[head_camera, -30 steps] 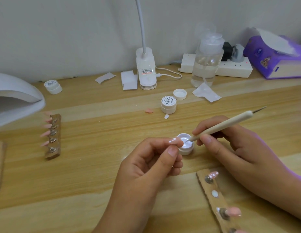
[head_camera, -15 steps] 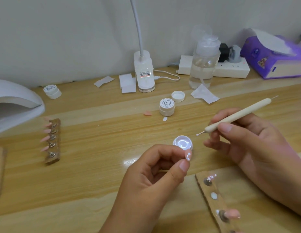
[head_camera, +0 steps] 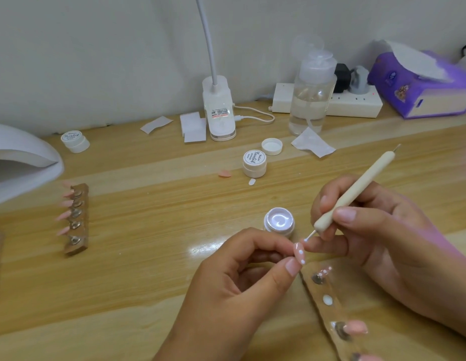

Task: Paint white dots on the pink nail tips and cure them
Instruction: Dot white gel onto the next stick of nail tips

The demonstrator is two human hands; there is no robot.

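While our left hand [head_camera: 239, 277] pinches a pink nail tip [head_camera: 377, 252] between thumb and forefinger, just in front of the open pot of white paint [head_camera: 278, 222], our right hand [head_camera: 370, 230] grips the dotting pen [head_camera: 354, 194] in curled fingers. Its white-loaded point sits just at the tip's upper end. Two white dots show on the tip.
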